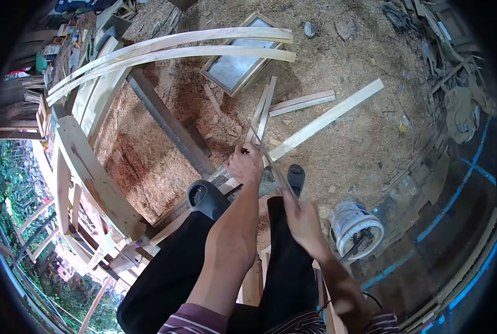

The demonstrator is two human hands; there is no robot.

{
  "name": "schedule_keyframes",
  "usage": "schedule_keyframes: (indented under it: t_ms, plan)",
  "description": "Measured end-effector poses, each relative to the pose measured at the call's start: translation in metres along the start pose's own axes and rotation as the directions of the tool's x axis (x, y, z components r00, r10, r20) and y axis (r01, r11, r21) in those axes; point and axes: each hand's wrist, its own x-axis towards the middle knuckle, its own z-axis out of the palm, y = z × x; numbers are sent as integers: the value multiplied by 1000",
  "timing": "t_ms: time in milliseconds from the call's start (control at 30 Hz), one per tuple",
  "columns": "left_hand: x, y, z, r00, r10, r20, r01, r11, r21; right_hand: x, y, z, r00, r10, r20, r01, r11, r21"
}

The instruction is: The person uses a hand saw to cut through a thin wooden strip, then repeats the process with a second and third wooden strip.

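My right hand [305, 225] is wrapped around the handle end of a hand saw [275, 167], slightly smeared by motion. Its narrow blade points away from me and lies across a long pale wood strip [329, 118]. Just left of the blade, my left hand [245, 162] is closed over the near end of that strip, hiding part of it. The strip reaches up and right from there, over the sawdust floor. Beneath my left hand is a dark wooden beam [167, 119]. My sandalled feet are on either side of the work.
Two curved wood strips [176, 40] cross the upper left above a framed pane [240, 61]. Short offcuts [303, 103] lie ahead. A white bucket [355, 222] stands at right, gloves [462, 111] beyond it. A curved wooden structure [92, 178] rises at left.
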Motion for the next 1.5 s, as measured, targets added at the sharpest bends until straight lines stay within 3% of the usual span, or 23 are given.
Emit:
schedule_keyframes:
  t_ms: [33, 67, 100, 133, 200, 233, 267, 300, 467, 567, 600, 633, 733, 800, 867, 900, 933, 1067, 1200, 1233, 1333, 1433, 1500]
  plan:
    - [1, -1, 3, 1000, 17, -16, -17, 1000, 20, -34, 11, -11, 999, 50, -16, -51, 998, -43]
    - [-1, 0, 2, 1000, 13, -12, -13, 1000, 14, -61, 23, -21, 986, -146, -80, 149, 988, 43]
    - [-2, 3, -1, 1000, 10, -19, -10, 1000, 12, -87, 47, -29, 972, -235, -17, 229, 958, -171]
    - [-2, 3, -3, 1000, 9, -29, -9, 1000, 14, -90, 47, -34, 971, -238, -15, 232, 958, -170]
    - [1, 2, 0, 999, 13, -42, -12, 1000, 21, -97, 38, -44, 998, -16, 62, 25, 990, -140]
    - [0, 1, 2, 999, 19, -50, -18, 1000, 25, -79, 54, -26, 925, -372, -82, 349, 913, -212]
    - [-4, -1, 2, 999, 25, -46, -24, 999, 30, -50, 37, -15, 973, -212, -86, 210, 977, -40]
    - [-4, -1, 1, 999, 8, -33, -7, 1000, 27, -17, 12, -8, 999, 1, -33, -3, 998, -62]
    - [4, -5, 4, 1000, 17, -11, -17, 1000, 1, 73, -5, 40, 975, -177, -137, 163, 981, -109]
    - [0, -2, 6, 998, 10, -61, -9, 1000, 19, 5, 1, 7, 997, -54, -46, 55, 998, 31]
    - [-1, 2, 5, 998, 4, -57, -3, 1000, 15, -28, 20, 3, 991, -25, -128, 31, 999, 43]
    - [-2, 6, -1, 999, -9, -48, 10, 999, 32, -58, 34, -11, 968, -225, -113, 227, 974, 13]
    - [-4, 7, -3, 998, -15, -65, 18, 999, 41, -99, 44, -24, 995, -71, -65, 70, 997, -20]
    - [0, 11, -1, 996, -6, -92, 8, 1000, 22, -94, 44, -26, 982, -151, -113, 143, 987, -76]
    - [-2, 6, 1, 997, -18, -72, 22, 998, 55, -75, 67, -8, 818, -574, -30, 409, 618, -671]
    - [1, -1, 9, 997, 11, -71, -7, 998, 56, -50, 46, -6, 947, -301, -112, 242, 897, -370]
    - [2, 2, 10, 997, 21, -80, -17, 999, 52, -12, 16, 0, 996, -7, -87, 6, 1000, -12]
    - [5, -1, 5, 997, 8, -79, -6, 1000, 17, 72, -6, 34, 988, -121, -92, 115, 991, -66]
    - [0, 5, 1, 999, 12, -47, -11, 1000, 17, -7, 11, 0, 999, -42, -12, 43, 996, 82]
    - [2, 0, 7, 999, 1, -49, 0, 999, 32, -40, 29, -1, 977, -101, -187, 115, 991, 67]
    - [0, 0, 5, 999, 7, -43, -5, 998, 63, -99, 48, -28, 986, -158, -56, 153, 985, -78]
    - [1, 10, -2, 997, 7, -78, -6, 1000, 9, -94, 48, -26, 999, -26, -19, 25, 998, -61]
    - [1, 2, 6, 998, -12, -61, 16, 998, 65, -80, 61, -10, 954, -250, -166, 230, 964, -132]
